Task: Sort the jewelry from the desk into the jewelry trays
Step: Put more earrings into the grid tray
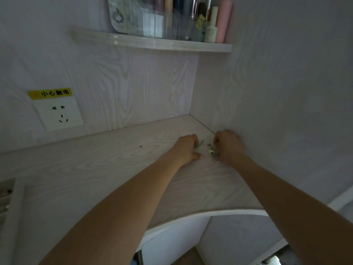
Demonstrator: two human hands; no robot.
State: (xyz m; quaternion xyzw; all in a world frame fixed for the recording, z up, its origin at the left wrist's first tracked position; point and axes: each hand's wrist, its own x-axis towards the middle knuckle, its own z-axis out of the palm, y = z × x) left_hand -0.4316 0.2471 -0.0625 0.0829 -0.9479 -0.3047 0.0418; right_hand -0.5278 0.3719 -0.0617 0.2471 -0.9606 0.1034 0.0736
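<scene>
Several small jewelry pieces lie in the desk's back right corner: green pieces (pixel 208 144), a pale green-and-white piece (pixel 211 152) and a pink piece (pixel 216 160). My left hand (pixel 186 149) rests on the desk just left of them, its fingers curled round a green piece (pixel 200 143) that sticks out past the fingertips. My right hand (pixel 228 144) sits against the right wall with its fingers curled down over the pile; what lies under them is hidden. One tiny dark piece (pixel 141 146) lies alone further left. A jewelry tray (pixel 11 199) shows at the left edge.
The pale wood-grain desk (pixel 95 178) has a curved front edge. A wall socket (pixel 60 113) with a yellow warning label is at the back left. A shelf (pixel 152 42) above holds bottles and clear containers. The right wall stands close.
</scene>
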